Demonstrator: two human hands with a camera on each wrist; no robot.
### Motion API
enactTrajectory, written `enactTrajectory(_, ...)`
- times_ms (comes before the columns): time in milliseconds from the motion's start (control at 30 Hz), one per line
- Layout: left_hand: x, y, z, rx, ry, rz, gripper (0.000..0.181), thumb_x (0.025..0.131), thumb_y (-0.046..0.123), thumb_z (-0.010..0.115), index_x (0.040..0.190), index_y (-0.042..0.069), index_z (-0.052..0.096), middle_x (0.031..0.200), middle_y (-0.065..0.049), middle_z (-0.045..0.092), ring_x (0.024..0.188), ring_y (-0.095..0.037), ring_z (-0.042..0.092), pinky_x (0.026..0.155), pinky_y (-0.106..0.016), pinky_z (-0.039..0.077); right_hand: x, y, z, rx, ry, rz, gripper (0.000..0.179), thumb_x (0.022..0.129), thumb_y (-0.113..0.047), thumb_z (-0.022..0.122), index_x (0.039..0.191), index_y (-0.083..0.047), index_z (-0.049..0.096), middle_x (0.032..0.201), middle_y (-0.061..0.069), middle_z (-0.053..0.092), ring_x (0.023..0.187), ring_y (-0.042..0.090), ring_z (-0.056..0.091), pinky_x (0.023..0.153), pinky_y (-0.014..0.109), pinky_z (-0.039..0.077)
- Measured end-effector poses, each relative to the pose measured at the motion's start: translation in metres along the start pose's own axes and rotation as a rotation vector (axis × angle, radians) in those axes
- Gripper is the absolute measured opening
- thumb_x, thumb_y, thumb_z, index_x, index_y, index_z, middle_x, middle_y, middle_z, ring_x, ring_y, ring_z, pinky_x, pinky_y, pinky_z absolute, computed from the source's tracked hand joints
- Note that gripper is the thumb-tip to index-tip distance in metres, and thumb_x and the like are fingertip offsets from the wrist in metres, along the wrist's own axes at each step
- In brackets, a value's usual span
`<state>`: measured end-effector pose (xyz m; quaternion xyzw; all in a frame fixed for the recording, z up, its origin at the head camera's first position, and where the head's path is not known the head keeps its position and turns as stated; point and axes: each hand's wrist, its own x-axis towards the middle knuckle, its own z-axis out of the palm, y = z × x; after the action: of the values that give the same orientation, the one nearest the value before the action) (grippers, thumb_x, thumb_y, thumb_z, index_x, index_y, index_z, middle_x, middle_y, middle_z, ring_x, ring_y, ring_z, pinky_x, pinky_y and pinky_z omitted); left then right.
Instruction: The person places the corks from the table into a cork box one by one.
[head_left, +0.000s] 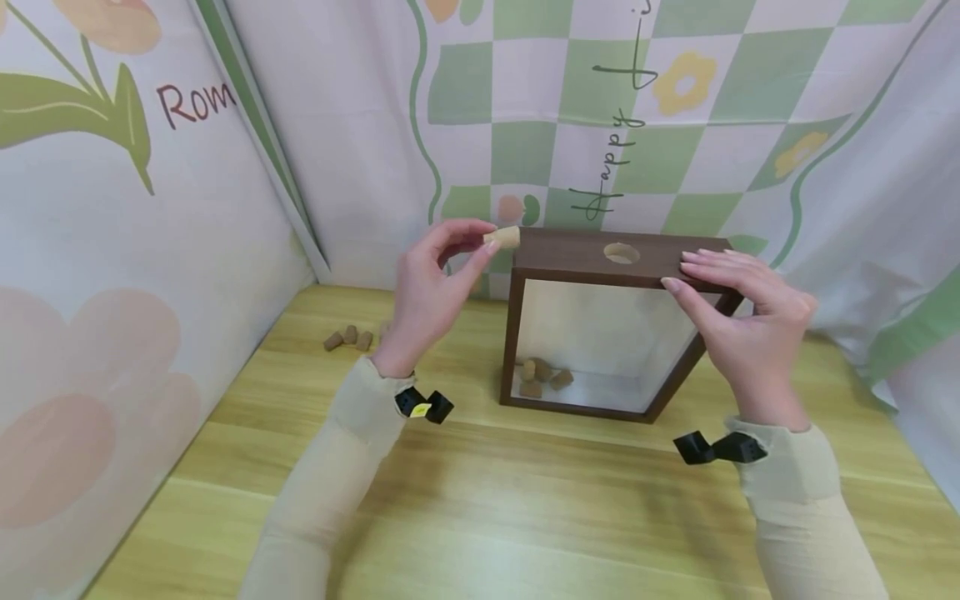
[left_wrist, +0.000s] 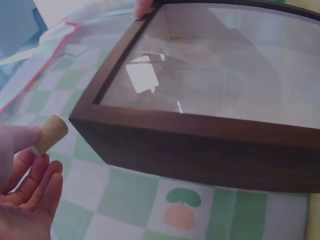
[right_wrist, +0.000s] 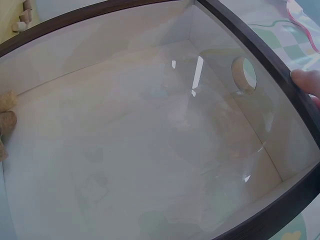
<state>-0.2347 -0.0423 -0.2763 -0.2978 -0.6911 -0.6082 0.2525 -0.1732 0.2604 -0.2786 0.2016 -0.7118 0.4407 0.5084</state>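
My left hand (head_left: 435, 287) pinches a cork (head_left: 507, 237) between thumb and fingertips, just off the top left corner of a dark wooden box (head_left: 562, 252). The left wrist view shows the same cork (left_wrist: 52, 135) held beside the box's corner. The box stands upright, with a clear front panel and a round hole (head_left: 622, 254) in its top. Across the top's right end rests my right hand (head_left: 757, 321), fingers extended on the wood and thumb at the front edge. Several corks (head_left: 531, 388) lie inside, at the bottom left.
On the wooden table (head_left: 480, 508), several loose corks (head_left: 351, 336) lie left of the box, behind my left forearm. A checked green and white cloth (head_left: 525, 150) hangs close behind the box. A printed white cloth (head_left: 135, 275) borders the table on the left.
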Motion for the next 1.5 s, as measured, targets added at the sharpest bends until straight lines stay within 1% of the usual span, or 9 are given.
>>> enactTrajectory(133,0.01,0.01,0.008,-0.027,-0.018,0.056,0.019,0.093,0.009,0.076,0.11,0.002,0.074,0.108,-0.004,0.071,0.097,-0.014,0.066,0.09,-0.035,0.055,0.0,0.001,0.0,-0.012,0.001,-0.002,0.021,0.075,-0.005,0.09,0.089,0.006,0.079,0.092,0.021,0.075,0.099,0.016,0.071,0.099,0.036,0.051)
enactTrajectory(467,0.033,0.031,0.037,-0.016,-0.114,0.102,0.019,0.092,0.009,0.078,0.11,0.002,0.076,0.107,-0.004,0.072,0.093,-0.009,0.066,0.086,-0.026,0.055,0.0,0.001,-0.002,-0.019,-0.012,-0.008,0.021,0.076,-0.005,0.09,0.09,0.006,0.08,0.093,0.02,0.075,0.1,0.016,0.071,0.099,0.035,0.051)
enactTrajectory(600,0.04,0.037,0.048,0.012,-0.159,0.073,0.021,0.092,0.013,0.079,0.111,0.004,0.077,0.104,0.0,0.072,0.092,-0.004,0.066,0.085,-0.022,0.054,0.001,0.001,-0.001,-0.025,-0.009,-0.011,0.021,0.076,-0.006,0.09,0.09,0.005,0.08,0.093,0.02,0.075,0.099,0.016,0.071,0.098,0.034,0.051)
enactTrajectory(700,0.045,0.039,0.056,0.039,-0.192,0.077,0.022,0.092,0.014,0.079,0.112,0.005,0.077,0.103,0.0,0.073,0.09,-0.003,0.067,0.084,-0.021,0.054,0.001,0.001,-0.001,-0.028,-0.014,-0.012,0.021,0.076,-0.006,0.09,0.09,0.005,0.08,0.093,0.021,0.075,0.1,0.016,0.071,0.099,0.035,0.051)
enactTrajectory(833,0.052,0.041,0.063,0.079,-0.26,0.029,0.024,0.093,0.016,0.078,0.115,0.006,0.076,0.108,-0.001,0.073,0.091,-0.005,0.067,0.085,-0.019,0.053,0.001,0.003,-0.002,-0.034,-0.025,-0.014,0.022,0.076,-0.007,0.091,0.092,0.004,0.08,0.094,0.021,0.075,0.1,0.016,0.071,0.099,0.035,0.051)
enactTrajectory(933,0.057,0.043,0.068,0.109,-0.305,-0.043,0.027,0.092,0.018,0.079,0.116,0.007,0.075,0.109,0.002,0.073,0.091,-0.003,0.067,0.086,-0.017,0.051,0.0,0.004,-0.003,-0.029,-0.022,-0.015,0.023,0.076,-0.008,0.091,0.092,0.004,0.08,0.095,0.021,0.075,0.101,0.017,0.071,0.1,0.036,0.05)
enactTrajectory(1167,0.062,0.04,0.078,0.154,-0.34,-0.058,0.028,0.088,0.022,0.082,0.111,0.007,0.077,0.1,0.004,0.076,0.084,0.003,0.067,0.08,-0.013,0.052,0.0,0.001,-0.001,-0.013,-0.002,-0.015,0.022,0.076,-0.007,0.091,0.09,0.006,0.079,0.094,0.021,0.075,0.1,0.017,0.071,0.099,0.037,0.051)
enactTrajectory(1267,0.063,0.037,0.08,0.17,-0.364,-0.048,0.027,0.089,0.021,0.082,0.111,0.006,0.077,0.101,0.001,0.076,0.084,0.001,0.068,0.079,-0.013,0.052,0.001,0.001,0.0,-0.007,0.001,-0.015,0.022,0.075,-0.006,0.091,0.09,0.006,0.079,0.093,0.021,0.075,0.099,0.017,0.071,0.099,0.037,0.051)
enactTrajectory(1500,0.064,0.037,0.082,0.257,-0.44,-0.094,0.026,0.094,0.022,0.077,0.117,0.008,0.077,0.107,0.002,0.075,0.09,0.001,0.067,0.082,-0.011,0.05,0.001,0.0,-0.001,-0.02,-0.004,-0.014,0.022,0.076,-0.007,0.09,0.09,0.006,0.08,0.093,0.021,0.075,0.1,0.017,0.071,0.099,0.036,0.051)
